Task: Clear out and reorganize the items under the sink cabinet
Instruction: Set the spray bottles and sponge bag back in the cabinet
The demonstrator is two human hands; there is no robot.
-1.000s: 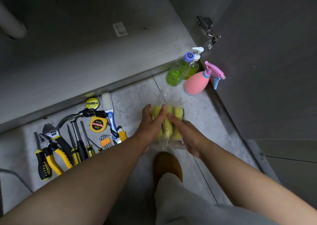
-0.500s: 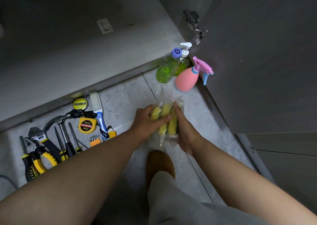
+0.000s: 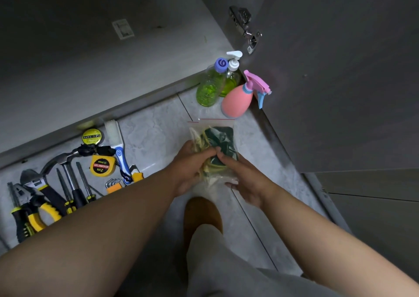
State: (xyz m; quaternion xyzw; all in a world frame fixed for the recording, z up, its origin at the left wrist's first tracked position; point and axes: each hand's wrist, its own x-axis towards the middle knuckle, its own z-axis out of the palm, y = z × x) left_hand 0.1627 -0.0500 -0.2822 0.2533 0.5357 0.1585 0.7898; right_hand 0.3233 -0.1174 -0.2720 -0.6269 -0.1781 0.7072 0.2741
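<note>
Head view. A person crouches before the open cabinet point(image 3: 113, 58) under the sink, both forearms reaching down over the tiled floor point(image 3: 154, 126). The task's thing in hand is a clear zip bag of sponges point(image 3: 217, 142), held between the two hands just above the floor, red seal strip pointing away from the person.

The left hand point(image 3: 192, 167) has its grip closed round the bag's lower left side, fingers curled over it. The right hand point(image 3: 244, 183) pinches the lower right side, thumb on top and fingertips showing beneath the plastic. Both grips hold the bag and neither is released.

Beyond the bag stand three bottles near the open cabinet door point(image 3: 340, 70): a green bottle point(image 3: 207, 91), a pump bottle point(image 3: 232, 79) and a pink spray bottle point(image 3: 237, 100), set close together.

To the left, well apart from the bag, tools lie in a row: pliers point(image 3: 25, 210), hammer point(image 3: 65, 163), screwdrivers point(image 3: 74, 188), tape measure point(image 3: 102, 165), roll of tape point(image 3: 91, 136) and brush point(image 3: 118, 144).

Judged step: sorting. The visible cabinet floor is bare and the goods lie grouped outside, so the bag is probably being tidied or placed with the cleaning items. The next move calls for setting the soft, slack bag down flat just short of the bottles — without knocking the spray bottle.
</note>
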